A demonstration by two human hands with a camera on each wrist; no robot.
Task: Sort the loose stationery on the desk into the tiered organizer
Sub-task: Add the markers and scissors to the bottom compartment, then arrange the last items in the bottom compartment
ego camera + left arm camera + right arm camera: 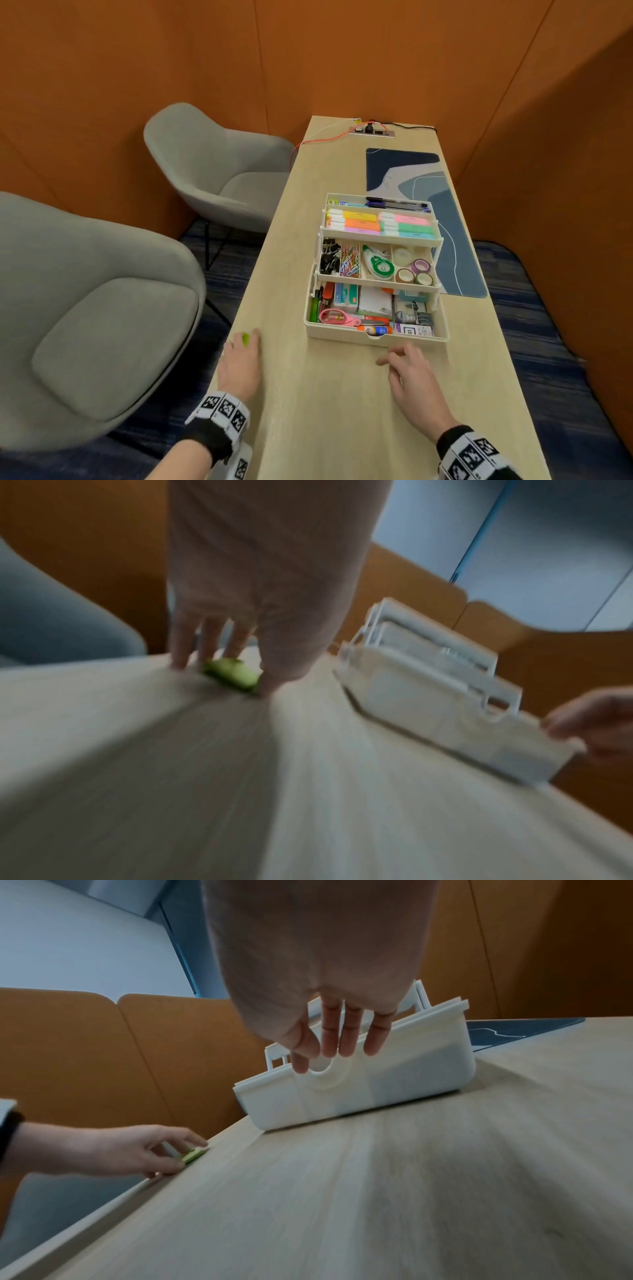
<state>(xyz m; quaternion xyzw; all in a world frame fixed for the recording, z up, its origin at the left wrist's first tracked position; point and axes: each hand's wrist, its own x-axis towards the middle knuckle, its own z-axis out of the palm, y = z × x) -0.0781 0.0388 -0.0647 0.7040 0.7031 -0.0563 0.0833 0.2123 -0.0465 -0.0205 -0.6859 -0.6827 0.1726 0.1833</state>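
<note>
A small flat green item (245, 338) lies at the desk's left edge, and my left hand (247, 343) pinches it between thumb and fingers. The left wrist view, blurred, has the same green item (232, 676) under my left hand (227, 674). The white tiered organizer (376, 339) stands open in the middle of the desk, with highlighters, clips, tapes, scissors and boxes in its trays. My right hand (394, 354) hovers just in front of its front wall, fingers straight and holding nothing. In the right wrist view, my right hand (329, 1056) sits close to the organizer (359, 1093).
A blue patterned desk mat (455, 246) lies behind and right of the organizer. A power socket (371, 131) with red and black cables is at the far end. Two grey chairs (102, 325) stand left of the desk. Orange panel walls enclose the booth.
</note>
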